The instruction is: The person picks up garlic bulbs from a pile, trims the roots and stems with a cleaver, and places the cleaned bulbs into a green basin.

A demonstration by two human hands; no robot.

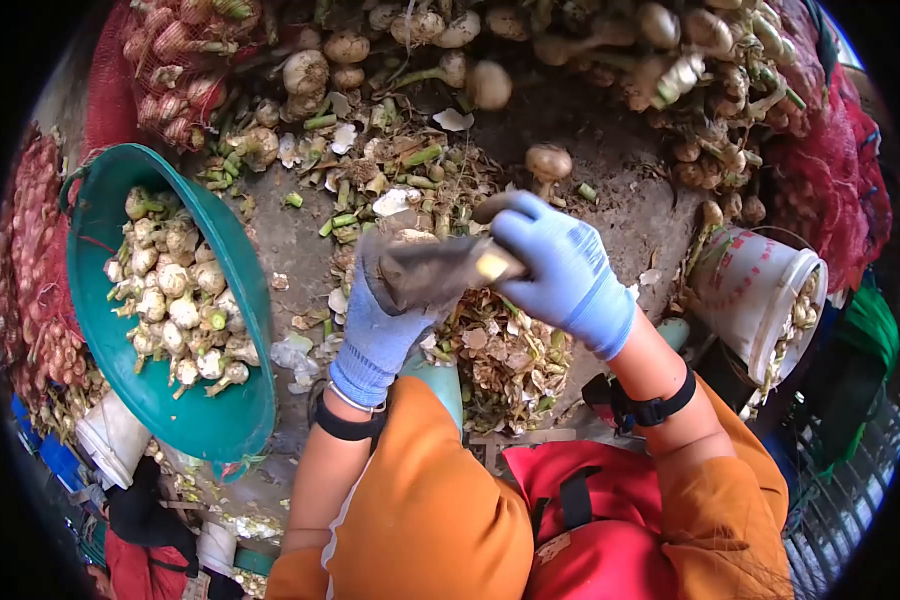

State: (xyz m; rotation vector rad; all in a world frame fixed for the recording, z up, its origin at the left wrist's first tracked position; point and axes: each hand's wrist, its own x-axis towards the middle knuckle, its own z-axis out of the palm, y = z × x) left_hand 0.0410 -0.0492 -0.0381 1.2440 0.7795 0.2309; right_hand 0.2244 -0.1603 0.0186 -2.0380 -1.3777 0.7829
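Two blue-gloved hands meet around a blurred dark tool, above a floor strewn with garlic-like bulbs and peelings.

The dirty grey-brown floor (pixel 610 230) spreads beneath everything. The wearer's orange clothing (pixel 440 490) and red cloth (pixel 595 555) fill the bottom centre. To the left, a large teal tub (pixel 100 330) leans at a tilt, with pale, short-stemmed bulbs (pixel 175 280) inside. Across the top lies a wide heap of soil-streaked bulbs (pixel 425 28), with red net bags at the upper left (pixel 175 75) and right (pixel 835 190). At the right, a tipped white bucket (pixel 745 290) has dry stalks at its mouth. In the lower left corner are another person's red garment (pixel 142 568) and a smaller white bucket (pixel 113 435).

In the middle, brown skins and cut green stems form a loose peelings pile (pixel 515 350), partly under the hands. The right hand (pixel 562 262) is clenched on the pale-patched end of the dark tool (pixel 440 270). The left hand (pixel 375 335) is at the tool's other end; blur hides whether its fingers grip. The smallest thing, a single bulb (pixel 548 162), sits on the floor just beyond the right hand.
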